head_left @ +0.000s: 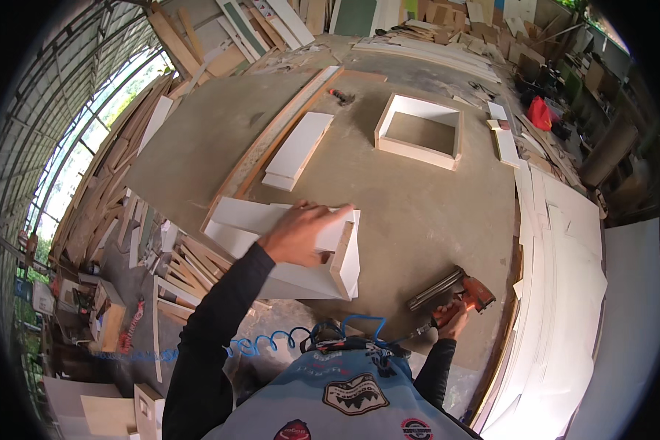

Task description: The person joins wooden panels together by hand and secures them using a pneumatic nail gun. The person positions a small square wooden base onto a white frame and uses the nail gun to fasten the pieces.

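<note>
My left hand [301, 235] grips the near end of a white board assembly [308, 282] with raw wood edges, its fingers stretched over the top toward the right end board [342, 249]. The assembly rests near the front edge of the work table [433, 213]. To the right, my right hand [453, 320] is wrapped round the handle of an orange and black pneumatic nail gun [478, 293], held low over the table. The gun's dark magazine points left. A coiled blue air hose [271, 341] runs across in front of my body.
A finished-looking white open frame [418, 150] lies farther back. Left of it are a stack of white boards [298, 150], a long wooden strip [279, 132] and a small dark orange tool [341, 96]. White sheets [561, 286] pile up on the right; wood scraps [191, 275] lie left.
</note>
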A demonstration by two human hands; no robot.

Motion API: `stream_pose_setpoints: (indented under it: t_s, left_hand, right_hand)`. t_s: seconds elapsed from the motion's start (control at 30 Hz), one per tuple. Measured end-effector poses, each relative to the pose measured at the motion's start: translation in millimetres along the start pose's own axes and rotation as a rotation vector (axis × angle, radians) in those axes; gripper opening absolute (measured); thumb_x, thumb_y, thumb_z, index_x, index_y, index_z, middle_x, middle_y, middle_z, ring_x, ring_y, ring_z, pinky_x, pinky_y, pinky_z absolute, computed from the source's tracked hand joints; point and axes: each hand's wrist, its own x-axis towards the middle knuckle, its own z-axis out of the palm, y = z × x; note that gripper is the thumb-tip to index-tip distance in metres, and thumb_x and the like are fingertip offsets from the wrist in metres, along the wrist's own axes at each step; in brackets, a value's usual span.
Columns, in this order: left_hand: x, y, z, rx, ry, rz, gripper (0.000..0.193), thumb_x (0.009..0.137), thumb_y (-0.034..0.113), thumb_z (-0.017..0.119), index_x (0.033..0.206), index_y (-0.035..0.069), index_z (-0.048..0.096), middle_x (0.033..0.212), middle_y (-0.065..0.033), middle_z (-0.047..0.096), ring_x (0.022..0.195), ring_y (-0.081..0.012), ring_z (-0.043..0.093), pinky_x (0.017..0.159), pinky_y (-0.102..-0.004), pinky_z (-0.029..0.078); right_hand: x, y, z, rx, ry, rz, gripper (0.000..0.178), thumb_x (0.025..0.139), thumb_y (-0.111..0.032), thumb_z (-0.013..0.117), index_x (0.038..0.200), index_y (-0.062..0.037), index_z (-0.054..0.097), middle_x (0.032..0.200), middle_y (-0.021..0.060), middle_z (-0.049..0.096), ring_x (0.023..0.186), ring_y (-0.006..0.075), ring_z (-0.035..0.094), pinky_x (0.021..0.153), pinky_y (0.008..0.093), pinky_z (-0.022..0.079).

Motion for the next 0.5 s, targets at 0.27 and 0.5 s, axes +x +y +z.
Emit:
stream_pose_setpoints:
  t_s: [0.27,0.5]
  left_hand:
    - [-12.4,-22.0,-45.1,-0.023,-0.148,-0.257,0.069,0.057,0.053,0.095,0.095,-0.001,0.075,0.089,-0.0190,0.075,0.088,-0.0352,0.073,0.084,-0.0425,0.055]
    - [29.0,1.4,2.1,0.110,0.415,-0.030,0.079,0.057,0.069,0.091,0.091,0.002,0.068,0.081,-0.0143,0.071,0.073,-0.0334,0.071,0.069,-0.0422,0.056]
  right_hand:
    - [-18.2,-5.1,15.8,0.067,0.063,-0.027,0.012,0.087,-0.009,0.059,0.094,-0.0011,0.055,0.068,0.0080,0.053,0.052,0.0223,0.056,0.052,0.0406,0.054]
    - [-17.0,-3.7,-2.3,0.071,0.104,-0.033,0.013,0.086,-0.008,0.059,0.097,-0.0017,0.054,0.068,0.0078,0.053,0.054,0.0221,0.056,0.055,0.0419,0.054]
